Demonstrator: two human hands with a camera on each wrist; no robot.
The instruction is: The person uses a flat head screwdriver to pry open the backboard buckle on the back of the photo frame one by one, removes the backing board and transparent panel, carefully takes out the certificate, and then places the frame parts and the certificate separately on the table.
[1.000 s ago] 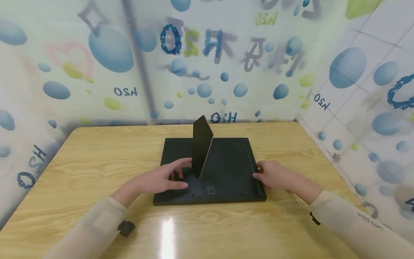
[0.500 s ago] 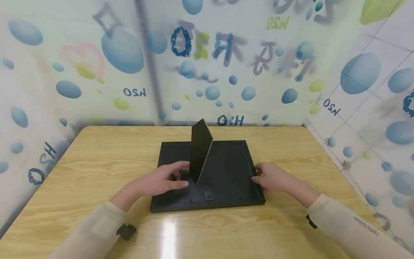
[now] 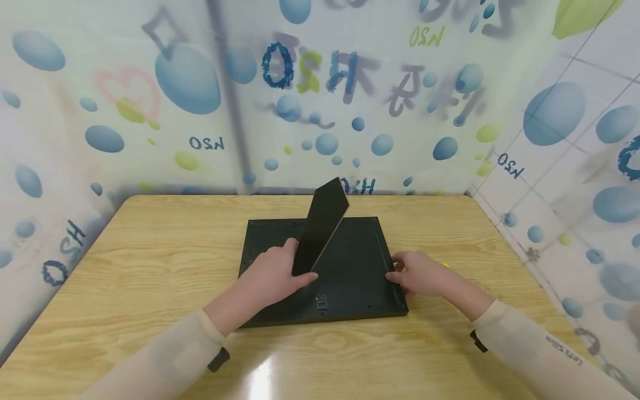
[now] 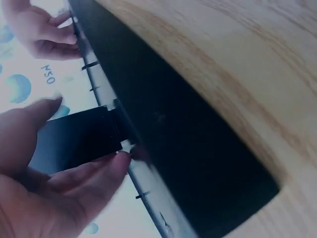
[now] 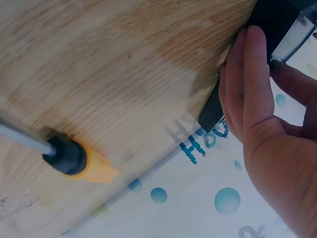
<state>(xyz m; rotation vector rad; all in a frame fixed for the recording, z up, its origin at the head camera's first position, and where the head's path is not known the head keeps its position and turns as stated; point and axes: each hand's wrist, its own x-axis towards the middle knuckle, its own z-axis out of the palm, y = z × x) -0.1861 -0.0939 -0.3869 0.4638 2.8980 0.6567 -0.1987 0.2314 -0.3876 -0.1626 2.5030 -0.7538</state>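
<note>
A black rectangular panel (image 3: 360,261), like a picture frame lying on its face, rests on the wooden table. From its back rises a flat black stand leg (image 3: 322,225), tilted to the right. My left hand (image 3: 275,272) holds this leg low down, thumb on the near side and fingers on the far side. In the left wrist view, the leg's hinge (image 4: 119,124) shows where it meets the panel. My right hand (image 3: 420,272) grips the panel's right edge, thumb on top and fingers (image 5: 255,79) along the outer side.
A screwdriver (image 5: 69,156) with a yellow and black handle lies on the table to the right, mostly hidden by my right arm in the head view. A patterned curtain (image 3: 300,111) hangs behind the table, and a tiled, spotted wall (image 3: 560,166) stands on the right.
My left hand has moved right and now holds the stand leg, which it stood beside before. The leg leans further right. My right hand stays on the panel's edge.
</note>
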